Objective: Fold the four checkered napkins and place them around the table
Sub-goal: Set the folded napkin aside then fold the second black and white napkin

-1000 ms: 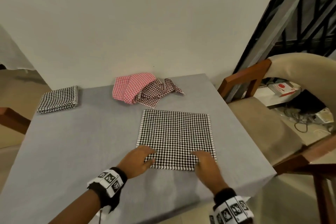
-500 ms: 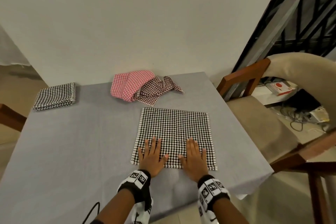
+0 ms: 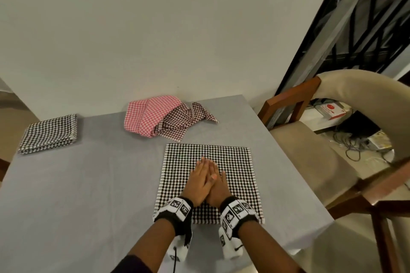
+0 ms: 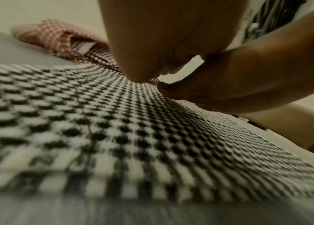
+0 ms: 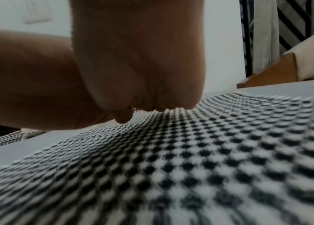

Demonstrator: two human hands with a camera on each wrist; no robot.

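Observation:
A black-and-white checkered napkin [image 3: 235, 162] lies flat and spread out on the grey table [image 3: 88, 184], near its right front. Both hands press flat on its middle, fingers straight. My left hand [image 3: 198, 180] overlaps my right hand [image 3: 216, 186], fingertips together. The wrist views show the same napkin [image 4: 132, 129] [image 5: 190, 152] close under each palm. A folded black-and-white napkin [image 3: 50, 133] sits at the far left corner. A crumpled pink napkin [image 3: 150, 115] and a dark red napkin [image 3: 184, 122] lie heaped at the table's back edge.
A wooden chair with a beige cushion [image 3: 310, 153] stands close to the table's right side. A plain wall runs behind the table. Cables and a red-and-white box [image 3: 332, 111] lie on the floor beyond the chair.
Both hands slid forward from the napkin's near edge to its middle and came together, from apart to overlapping. The napkin stayed flat in place.

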